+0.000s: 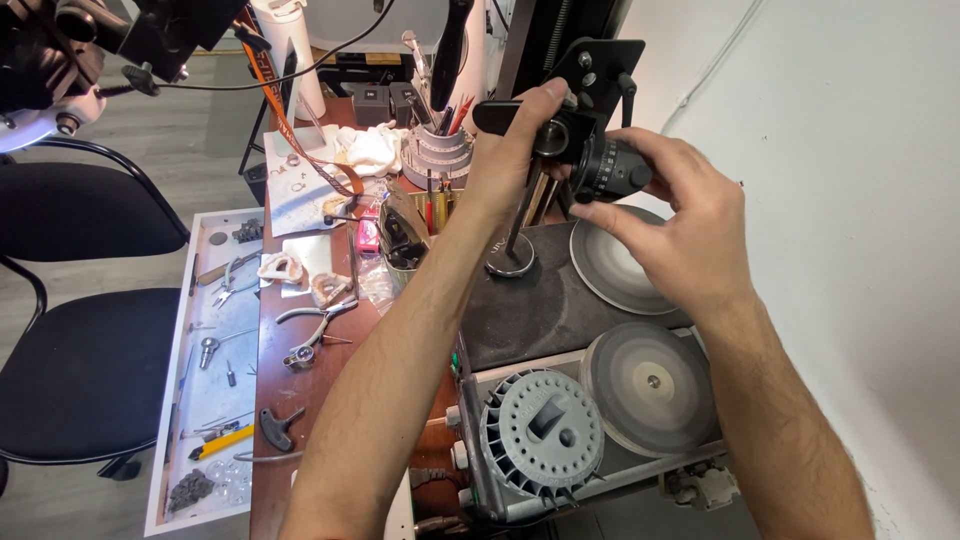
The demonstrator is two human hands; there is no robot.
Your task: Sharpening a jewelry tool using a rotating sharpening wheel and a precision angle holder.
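Head view of a jeweller's bench. A dark machine housing [545, 300] is filling the centre of the view, carrying two grey polishing discs [650, 385] on its top and a ribbed grey fan cover [541, 432] at its near end. A slim metal post [518, 230] is rising from a round foot on the housing toward a black bracket [600, 65] above.

The person's left hand [515, 150] is gripping a black clamp handle [500, 115] just under that bracket, fingers closed around it. The right hand [680, 225] is closing thumb and fingertips on a black knurled adjustment knob [610, 170], which is sitting at the bracket's lower end, above the farther disc. The knob is looking cylindrical, matte and finely ribbed.

Judging by both hands being clamped on the fitting, an adjustment is appearing mid-way; nothing is showing it finished.

Left of the machine, pliers [315, 325], a T-handled key [280, 425] and a round tool holder [437, 155] are lying on the wooden bench [275, 480].
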